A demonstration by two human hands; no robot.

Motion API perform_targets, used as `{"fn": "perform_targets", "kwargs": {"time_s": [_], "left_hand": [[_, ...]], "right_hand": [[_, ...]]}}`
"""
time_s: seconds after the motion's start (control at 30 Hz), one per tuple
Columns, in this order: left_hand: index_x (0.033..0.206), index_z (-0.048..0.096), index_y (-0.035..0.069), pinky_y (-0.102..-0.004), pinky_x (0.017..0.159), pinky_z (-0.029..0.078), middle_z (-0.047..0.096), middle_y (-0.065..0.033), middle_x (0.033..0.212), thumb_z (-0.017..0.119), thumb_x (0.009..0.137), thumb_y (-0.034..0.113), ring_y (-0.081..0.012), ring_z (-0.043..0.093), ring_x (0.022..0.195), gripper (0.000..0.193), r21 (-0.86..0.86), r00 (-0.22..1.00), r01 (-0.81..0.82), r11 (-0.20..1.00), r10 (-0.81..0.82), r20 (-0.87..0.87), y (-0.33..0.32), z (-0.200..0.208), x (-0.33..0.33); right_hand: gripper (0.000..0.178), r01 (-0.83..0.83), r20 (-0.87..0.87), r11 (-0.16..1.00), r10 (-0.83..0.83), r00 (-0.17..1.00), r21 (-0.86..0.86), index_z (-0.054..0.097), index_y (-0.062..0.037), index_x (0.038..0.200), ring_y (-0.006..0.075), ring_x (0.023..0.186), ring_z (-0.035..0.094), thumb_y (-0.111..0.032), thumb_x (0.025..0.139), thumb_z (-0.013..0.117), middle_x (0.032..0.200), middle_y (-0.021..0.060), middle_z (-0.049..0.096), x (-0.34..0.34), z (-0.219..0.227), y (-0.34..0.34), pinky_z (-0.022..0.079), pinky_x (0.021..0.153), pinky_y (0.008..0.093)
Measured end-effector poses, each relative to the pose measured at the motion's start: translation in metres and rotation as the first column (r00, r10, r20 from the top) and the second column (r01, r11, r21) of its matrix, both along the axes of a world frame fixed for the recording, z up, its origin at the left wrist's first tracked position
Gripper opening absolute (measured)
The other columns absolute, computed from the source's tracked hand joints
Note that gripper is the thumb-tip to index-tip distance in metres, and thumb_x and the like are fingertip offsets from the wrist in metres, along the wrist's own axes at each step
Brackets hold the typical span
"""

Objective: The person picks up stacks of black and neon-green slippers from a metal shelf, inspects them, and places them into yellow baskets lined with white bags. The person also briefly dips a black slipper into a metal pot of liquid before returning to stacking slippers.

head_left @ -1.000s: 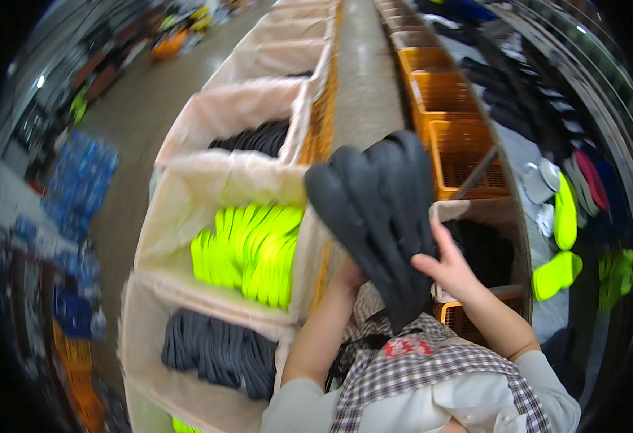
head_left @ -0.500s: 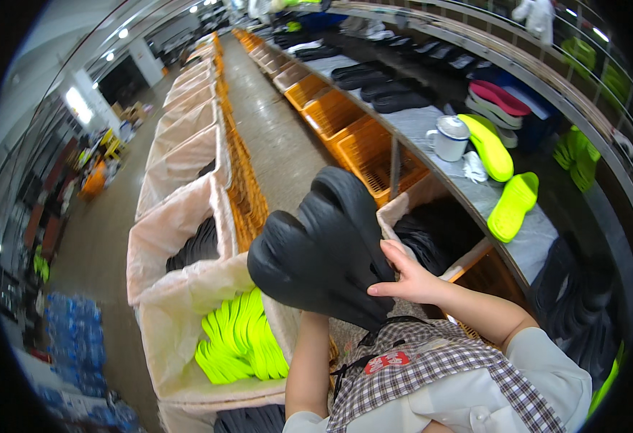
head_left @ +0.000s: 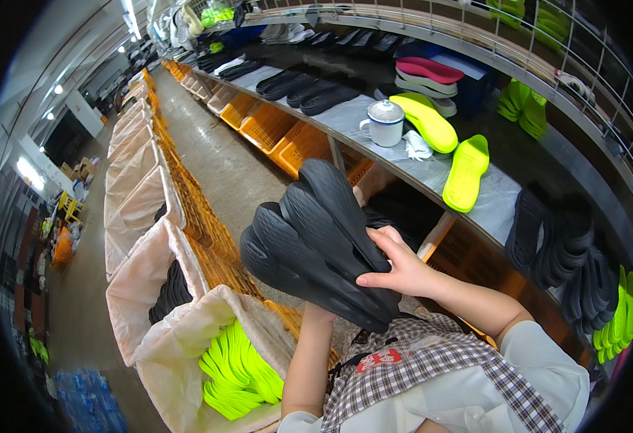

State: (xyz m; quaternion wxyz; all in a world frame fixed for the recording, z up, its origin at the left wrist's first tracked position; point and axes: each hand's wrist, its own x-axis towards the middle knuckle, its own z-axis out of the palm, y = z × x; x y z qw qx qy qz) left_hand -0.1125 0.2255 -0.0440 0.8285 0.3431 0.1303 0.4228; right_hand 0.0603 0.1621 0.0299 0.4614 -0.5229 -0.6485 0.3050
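Note:
I hold a fanned bundle of several black shoe soles (head_left: 309, 238) in front of my checked apron, their broad ends pointing away from me. My right hand (head_left: 397, 265) grips the bundle's right edge, with the thumb lying across the narrower part. Beneath the soles, my left hand (head_left: 319, 315) supports them from the left; most of its fingers are hidden. Below and left of the bundle, neon-yellow soles (head_left: 241, 372) lie piled in a cloth-lined bin (head_left: 172, 353).
A row of lined bins (head_left: 132, 216) runs along the left aisle. On the grey bench (head_left: 500, 198) at right are yellow soles (head_left: 466, 173), a white lidded mug (head_left: 385, 124), black soles (head_left: 306, 92) and stacked black soles (head_left: 562, 238). Orange crates (head_left: 298, 148) stand beneath it.
My view has turned to the right, so the bench and its things sit further left and more shows at right. Both hands keep holding the black soles, now fanned a little differently.

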Motion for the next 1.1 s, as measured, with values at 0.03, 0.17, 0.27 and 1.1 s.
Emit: {"fn": "perform_targets", "kwargs": {"time_s": [0.03,0.17,0.27,1.1], "left_hand": [[0.137,0.037,0.004,-0.0361,0.099,0.043,0.044,-0.0094,0.138,0.047,0.096,0.031,-0.0224,0.048,0.119,0.05,0.067,0.998,-0.015,0.998,0.019,-0.058,-0.001,0.002,0.003],[0.136,0.039,0.004,-0.0366,0.098,0.043,0.045,-0.0094,0.136,0.049,0.095,0.027,-0.0227,0.049,0.118,0.048,0.016,0.999,-0.033,0.999,0.033,0.009,-0.002,0.005,0.011],[0.133,0.042,0.002,-0.0379,0.096,0.045,0.048,-0.0125,0.133,0.05,0.094,0.03,-0.0253,0.052,0.115,0.049,-0.027,0.986,-0.118,0.993,0.113,-0.126,-0.003,0.005,0.013],[0.131,0.041,-0.001,-0.0466,0.098,0.043,0.049,-0.0196,0.131,0.037,0.097,0.032,-0.0334,0.053,0.113,0.048,-0.414,0.899,0.427,0.804,-0.429,0.094,-0.018,-0.012,0.05]], "right_hand": [[0.084,-0.011,-0.005,1.0,0.011,1.0,0.011,0.038,-0.0002,0.136,0.024,0.1,0.043,-0.034,0.071,0.078,0.11,0.0135,0.041,0.003,0.0,-0.001,0.037,0.091,0.0317],[0.072,-0.057,0.101,0.988,0.042,0.994,0.14,0.043,-0.0043,0.132,0.0285,0.11,0.043,-0.021,0.071,0.077,0.117,0.0146,0.043,0.024,-0.003,-0.002,0.036,0.096,0.036],[0.06,-0.07,0.284,0.939,-0.031,0.958,0.337,0.047,-0.0121,0.129,0.0334,0.119,0.041,-0.001,0.073,0.067,0.129,0.0141,0.042,0.041,-0.007,0.0,0.036,0.098,0.0423],[0.077,-0.035,-0.643,0.934,-0.217,0.735,-0.356,0.017,-0.0005,0.145,0.0253,0.131,0.034,-0.018,0.086,0.064,0.146,0.0152,0.028,0.051,-0.012,-0.11,0.03,0.107,0.0357]]}}
